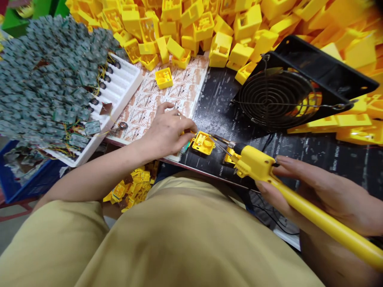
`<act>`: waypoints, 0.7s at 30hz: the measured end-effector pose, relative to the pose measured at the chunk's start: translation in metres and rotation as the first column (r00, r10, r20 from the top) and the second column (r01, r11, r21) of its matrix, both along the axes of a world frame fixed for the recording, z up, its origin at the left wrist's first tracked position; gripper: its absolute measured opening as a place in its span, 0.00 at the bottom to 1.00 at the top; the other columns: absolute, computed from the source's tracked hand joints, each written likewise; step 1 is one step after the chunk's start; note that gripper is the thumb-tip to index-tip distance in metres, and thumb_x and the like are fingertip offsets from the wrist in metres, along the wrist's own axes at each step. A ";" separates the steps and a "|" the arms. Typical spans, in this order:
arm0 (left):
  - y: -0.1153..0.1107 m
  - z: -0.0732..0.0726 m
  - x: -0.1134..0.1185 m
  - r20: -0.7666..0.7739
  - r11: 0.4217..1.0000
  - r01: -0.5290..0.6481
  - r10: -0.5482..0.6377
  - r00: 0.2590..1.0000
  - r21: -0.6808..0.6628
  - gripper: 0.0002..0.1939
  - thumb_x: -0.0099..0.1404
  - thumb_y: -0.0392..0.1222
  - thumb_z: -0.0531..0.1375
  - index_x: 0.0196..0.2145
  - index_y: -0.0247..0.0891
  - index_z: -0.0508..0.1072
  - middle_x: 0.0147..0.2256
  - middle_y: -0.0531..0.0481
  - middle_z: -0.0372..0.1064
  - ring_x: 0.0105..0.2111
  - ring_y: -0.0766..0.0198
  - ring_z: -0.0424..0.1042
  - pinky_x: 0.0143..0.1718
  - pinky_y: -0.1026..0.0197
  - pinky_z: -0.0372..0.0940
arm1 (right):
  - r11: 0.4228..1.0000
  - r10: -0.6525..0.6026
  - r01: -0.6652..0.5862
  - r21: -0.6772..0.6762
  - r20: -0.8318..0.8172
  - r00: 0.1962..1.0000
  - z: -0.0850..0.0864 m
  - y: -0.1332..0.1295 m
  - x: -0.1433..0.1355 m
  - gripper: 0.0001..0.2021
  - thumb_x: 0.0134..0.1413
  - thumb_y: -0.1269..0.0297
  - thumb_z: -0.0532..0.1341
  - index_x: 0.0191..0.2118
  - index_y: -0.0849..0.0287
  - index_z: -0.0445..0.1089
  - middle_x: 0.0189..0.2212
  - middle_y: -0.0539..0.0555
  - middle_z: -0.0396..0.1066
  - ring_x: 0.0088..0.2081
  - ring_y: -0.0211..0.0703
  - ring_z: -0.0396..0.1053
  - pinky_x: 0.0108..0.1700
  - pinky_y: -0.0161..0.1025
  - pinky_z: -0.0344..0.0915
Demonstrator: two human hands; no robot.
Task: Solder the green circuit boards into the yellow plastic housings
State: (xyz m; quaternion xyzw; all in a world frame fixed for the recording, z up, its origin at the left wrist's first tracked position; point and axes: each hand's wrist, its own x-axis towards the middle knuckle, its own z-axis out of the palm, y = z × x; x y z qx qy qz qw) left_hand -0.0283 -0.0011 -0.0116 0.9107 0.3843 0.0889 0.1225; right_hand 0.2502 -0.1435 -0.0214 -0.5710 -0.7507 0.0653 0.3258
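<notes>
My right hand is wrapped around a yellow soldering iron, its metal tip pointing left at a small open yellow plastic housing. That housing lies near the front edge of the bench. At its upper left rim, my left hand has thumb and index finger pinched together; what is between them is too small to make out. Under the left fingertips a small green circuit board partly shows. A second yellow housing is partly hidden behind the soldering iron.
A white foam tray piled with wired circuit boards stands at left. A black fan sits at right. Yellow housings heap along the back; one housing lies apart. A blue crate is below left.
</notes>
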 end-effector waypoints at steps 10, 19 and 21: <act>0.005 -0.006 0.021 -0.124 0.986 0.126 -0.112 0.986 0.112 0.14 0.63 0.40 0.52 0.28 0.39 0.76 0.26 0.50 0.73 0.36 0.57 0.69 0.53 0.44 0.55 | 0.969 0.248 -0.246 0.034 -0.083 0.965 0.011 0.005 -0.014 0.20 0.58 0.71 0.63 0.55 0.55 0.63 0.33 0.51 0.75 0.35 0.38 0.75 0.40 0.35 0.73; 0.005 -0.008 0.022 -0.137 0.978 0.140 -0.119 0.983 0.155 0.13 0.61 0.41 0.52 0.27 0.38 0.76 0.25 0.50 0.72 0.36 0.56 0.70 0.53 0.44 0.56 | 0.934 0.323 -0.327 0.146 0.051 0.945 0.016 0.017 -0.024 0.28 0.49 0.75 0.69 0.57 0.63 0.63 0.34 0.52 0.76 0.36 0.39 0.75 0.43 0.36 0.74; 0.005 -0.009 0.022 -0.139 0.976 0.140 -0.118 0.983 0.164 0.13 0.61 0.40 0.52 0.27 0.38 0.76 0.24 0.50 0.72 0.36 0.57 0.70 0.52 0.46 0.57 | 0.926 0.345 -0.350 0.145 0.055 0.937 0.019 0.016 -0.023 0.25 0.50 0.75 0.68 0.55 0.63 0.65 0.34 0.52 0.76 0.35 0.38 0.74 0.44 0.35 0.74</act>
